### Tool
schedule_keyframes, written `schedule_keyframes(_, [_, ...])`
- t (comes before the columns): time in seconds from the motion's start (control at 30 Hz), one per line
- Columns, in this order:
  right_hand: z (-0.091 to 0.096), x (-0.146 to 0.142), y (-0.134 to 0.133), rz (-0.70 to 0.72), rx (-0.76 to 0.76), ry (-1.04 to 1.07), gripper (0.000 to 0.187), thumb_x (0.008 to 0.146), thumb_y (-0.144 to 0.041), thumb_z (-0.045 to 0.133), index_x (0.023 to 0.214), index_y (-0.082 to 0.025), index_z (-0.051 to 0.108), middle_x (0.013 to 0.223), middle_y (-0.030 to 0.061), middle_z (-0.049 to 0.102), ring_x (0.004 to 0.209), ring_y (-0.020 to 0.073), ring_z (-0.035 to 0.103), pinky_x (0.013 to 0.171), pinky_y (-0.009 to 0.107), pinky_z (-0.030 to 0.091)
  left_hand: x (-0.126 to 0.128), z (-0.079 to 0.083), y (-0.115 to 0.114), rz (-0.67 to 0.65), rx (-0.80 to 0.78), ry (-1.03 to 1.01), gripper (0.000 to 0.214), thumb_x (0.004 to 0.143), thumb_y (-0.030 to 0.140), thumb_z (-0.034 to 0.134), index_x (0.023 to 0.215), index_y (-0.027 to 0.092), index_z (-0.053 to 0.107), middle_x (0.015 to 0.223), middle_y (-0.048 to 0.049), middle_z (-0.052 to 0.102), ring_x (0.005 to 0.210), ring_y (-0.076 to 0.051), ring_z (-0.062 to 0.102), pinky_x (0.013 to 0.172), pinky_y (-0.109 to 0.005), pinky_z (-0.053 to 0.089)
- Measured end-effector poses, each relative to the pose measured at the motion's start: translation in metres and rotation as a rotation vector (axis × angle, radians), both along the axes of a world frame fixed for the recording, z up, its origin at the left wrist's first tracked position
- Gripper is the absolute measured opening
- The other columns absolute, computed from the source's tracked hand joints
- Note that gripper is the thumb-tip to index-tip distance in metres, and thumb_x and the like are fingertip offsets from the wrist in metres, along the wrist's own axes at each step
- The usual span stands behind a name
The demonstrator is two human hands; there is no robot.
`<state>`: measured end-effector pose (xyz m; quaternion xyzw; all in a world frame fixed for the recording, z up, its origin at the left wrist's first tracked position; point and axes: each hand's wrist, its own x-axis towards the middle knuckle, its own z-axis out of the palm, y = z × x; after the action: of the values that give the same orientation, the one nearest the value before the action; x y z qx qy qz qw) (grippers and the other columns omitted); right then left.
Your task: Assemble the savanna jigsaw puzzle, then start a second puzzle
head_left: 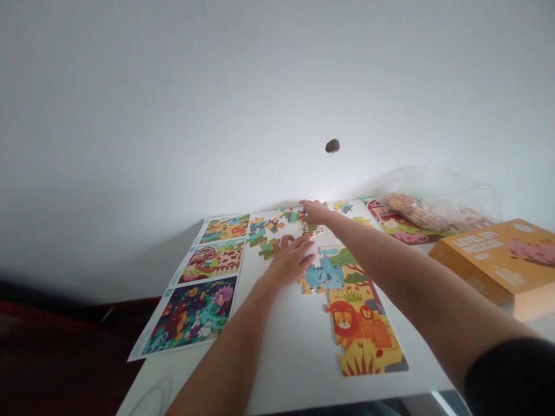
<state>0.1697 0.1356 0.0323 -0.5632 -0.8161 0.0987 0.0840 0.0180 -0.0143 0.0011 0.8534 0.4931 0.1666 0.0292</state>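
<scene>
Taking the white table (pixel 286 364) as a clock face with 12 at the wall, the joined puzzle section (pixel 362 323) lies from 3 to 5 o'clock, showing two lions at its near end, with a blue elephant and a green tree beyond. That part looks well put together: its outer side toward 3 is straight, while tabs and notches along the side toward 9 lie bare, so I judge the picture perhaps half built, with most of the 9-o'clock side wanting. The loose pieces (pixel 257 236) are strewn from 10 to 1 o'clock, some apparently linked in small clusters. The left hand (pixel 289 263) is near the centre, its fingers released, loosely bent and spread, with nothing visible between thumb and forefinger. The right hand (pixel 315 212) reaches to 12, over pieces by the far edge; its fingers point down, and I cannot tell whether they grasp one. At 9 lies a printed sheet (pixel 177 282) whose farthest picture seems to match the section. A clear bag (pixel 420 211) of pieces sits at 2, and a yellow box (pixel 498 254) at 3.
</scene>
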Motion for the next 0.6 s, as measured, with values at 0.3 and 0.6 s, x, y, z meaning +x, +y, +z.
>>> schedule_keyframes(0.3, [0.003,-0.006,0.000,-0.148,-0.117,0.036,0.065,0.069,-0.044,0.080,0.124,-0.019,0.058,0.125,0.0160,0.064,0.118,0.0339,0.056,0.099,0.051,0.040,0.003,0.005,-0.002,-0.005,0.027,-0.038,0.032,0.094,0.037,0.053,0.123,0.035,0.065,0.133,0.0003,0.061,0.119,-0.029,0.043,0.107,-0.050,0.026])
schedule_keyframes(0.6, [0.014,0.009,-0.022,-0.280,-0.109,0.318,0.041,0.078,-0.052,0.072,0.069,-0.012,0.070,0.059,0.0047,0.063,0.058,0.0142,0.056,0.054,0.026,0.036,0.002,0.005,-0.002,0.039,0.053,-0.060,0.032,0.091,0.038,0.057,0.121,0.033,0.067,0.131,-0.0013,0.062,0.117,-0.032,0.045,0.102,-0.051,0.031])
